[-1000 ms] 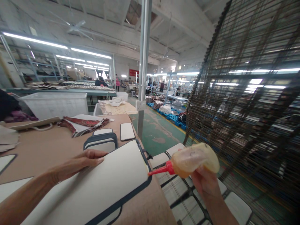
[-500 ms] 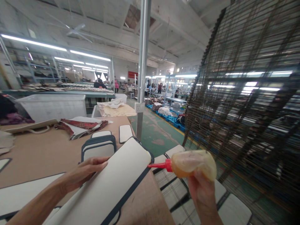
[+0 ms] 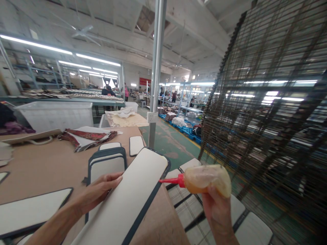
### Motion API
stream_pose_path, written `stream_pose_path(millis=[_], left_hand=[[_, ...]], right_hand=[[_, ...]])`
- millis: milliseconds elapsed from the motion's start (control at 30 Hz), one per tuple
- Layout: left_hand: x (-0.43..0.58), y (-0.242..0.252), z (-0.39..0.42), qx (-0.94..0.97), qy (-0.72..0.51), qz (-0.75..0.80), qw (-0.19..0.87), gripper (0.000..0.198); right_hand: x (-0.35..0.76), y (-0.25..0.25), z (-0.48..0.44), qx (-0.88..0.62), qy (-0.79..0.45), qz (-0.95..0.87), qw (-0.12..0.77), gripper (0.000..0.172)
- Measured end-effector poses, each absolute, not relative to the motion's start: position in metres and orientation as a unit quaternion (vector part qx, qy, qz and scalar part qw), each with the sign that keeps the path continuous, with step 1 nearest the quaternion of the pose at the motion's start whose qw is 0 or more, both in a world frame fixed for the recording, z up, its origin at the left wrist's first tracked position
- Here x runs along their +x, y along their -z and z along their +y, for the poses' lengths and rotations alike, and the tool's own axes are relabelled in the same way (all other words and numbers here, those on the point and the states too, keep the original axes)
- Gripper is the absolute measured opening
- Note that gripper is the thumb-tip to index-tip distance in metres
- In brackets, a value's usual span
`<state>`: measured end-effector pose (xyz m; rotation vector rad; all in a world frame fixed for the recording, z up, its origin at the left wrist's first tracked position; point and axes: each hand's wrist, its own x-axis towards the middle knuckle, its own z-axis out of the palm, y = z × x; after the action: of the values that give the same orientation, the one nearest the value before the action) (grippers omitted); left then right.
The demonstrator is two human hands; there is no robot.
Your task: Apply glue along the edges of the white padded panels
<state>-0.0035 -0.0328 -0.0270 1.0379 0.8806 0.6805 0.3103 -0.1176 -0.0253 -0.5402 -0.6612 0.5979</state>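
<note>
A long white panel with rounded corners and dark edging is tilted up over the table, and my left hand grips its left edge, thumb on the white face. In my right hand is a clear, soft squeeze bottle of amber liquid, probably glue, held on its side. Its red nozzle points left, the tip at the panel's right edge near the dark border. Behind the panel lie several similar dark-edged pieces. My left fingertips are hidden behind the panel.
Another edged panel lies at left on the brown table, with patterned fabric farther back. More white panels lie right of the table. A metal post stands ahead; a tall wire rack fills the right side.
The panel and my left hand have shifted slightly right. My right hand and the bottle have moved a little left, the nozzle tip still at the panel's edge.
</note>
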Motion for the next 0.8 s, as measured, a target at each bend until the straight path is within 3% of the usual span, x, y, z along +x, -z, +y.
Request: stream_pose_path(millis=[800], left_hand=[[0.005,0.025,-0.031,0.461,-0.329,0.404,0.718,0.047]], right_hand=[[0.297,0.036,-0.116,-0.284,-0.305,-0.314,0.853,0.041]])
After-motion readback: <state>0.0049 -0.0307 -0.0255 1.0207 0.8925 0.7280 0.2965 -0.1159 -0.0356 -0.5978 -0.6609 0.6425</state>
